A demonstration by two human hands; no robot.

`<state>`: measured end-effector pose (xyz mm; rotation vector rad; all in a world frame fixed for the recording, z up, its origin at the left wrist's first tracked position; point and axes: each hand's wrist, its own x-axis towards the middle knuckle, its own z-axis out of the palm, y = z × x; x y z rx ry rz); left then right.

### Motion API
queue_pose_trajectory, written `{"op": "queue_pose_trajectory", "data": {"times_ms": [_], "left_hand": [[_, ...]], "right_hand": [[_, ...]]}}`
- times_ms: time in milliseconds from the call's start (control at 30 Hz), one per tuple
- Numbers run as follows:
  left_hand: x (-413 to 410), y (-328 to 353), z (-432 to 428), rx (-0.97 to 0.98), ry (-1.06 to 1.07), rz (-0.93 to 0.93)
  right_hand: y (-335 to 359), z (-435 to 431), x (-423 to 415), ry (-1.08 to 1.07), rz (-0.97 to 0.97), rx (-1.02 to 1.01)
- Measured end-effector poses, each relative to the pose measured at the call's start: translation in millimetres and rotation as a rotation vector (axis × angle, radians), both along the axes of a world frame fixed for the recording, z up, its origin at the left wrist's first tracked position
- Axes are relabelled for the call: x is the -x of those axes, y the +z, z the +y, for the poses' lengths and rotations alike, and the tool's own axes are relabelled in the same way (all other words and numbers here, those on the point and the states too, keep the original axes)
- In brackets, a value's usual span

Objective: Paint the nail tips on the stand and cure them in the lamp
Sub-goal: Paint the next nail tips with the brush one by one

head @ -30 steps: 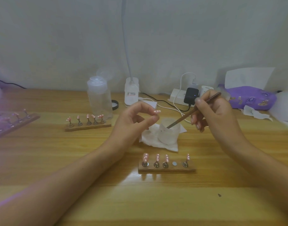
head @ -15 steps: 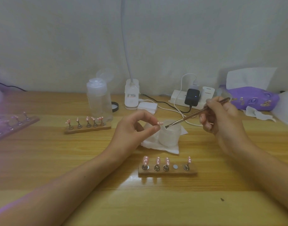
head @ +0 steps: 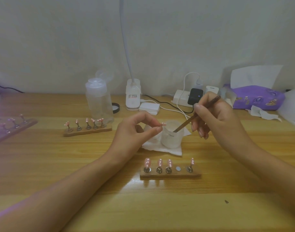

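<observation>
Pinching a nail tip [head: 163, 124] — left hand [head: 136, 131]; right hand [head: 215, 116] grips brush [head: 196, 114].

My left forearm [head: 68, 195] is running in bare from 8 o'clock, and my right forearm [head: 268, 164] is running in bare from 4 o'clock. My left hand [head: 135, 129] and right hand [head: 215, 118] are going bare too. The nails on my right fingers [head: 201, 130] are showing rather long and rounded, giving off a faint shine. A violet glow is brushing my left forearm at the 8 o'clock edge.
</observation>
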<state>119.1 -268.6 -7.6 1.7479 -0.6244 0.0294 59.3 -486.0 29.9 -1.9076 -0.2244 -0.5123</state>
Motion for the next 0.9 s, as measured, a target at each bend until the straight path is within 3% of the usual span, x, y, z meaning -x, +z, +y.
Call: {"op": "queue_pose_trajectory", "data": {"times_ms": [167,567,900], "left_hand": [[-1,-1,0,0.008,-0.004,0.003],[0,-2,0,-0.013,-0.003,-0.030],[1,-2,0,-0.027,0.001,-0.037]], "right_hand": [[-1,-2,0,0.022,0.023,-0.049],[-20,-15,3,-0.120,-0.075,-0.400],[-25,-17,1,-0.114,0.071,-0.595]]}}
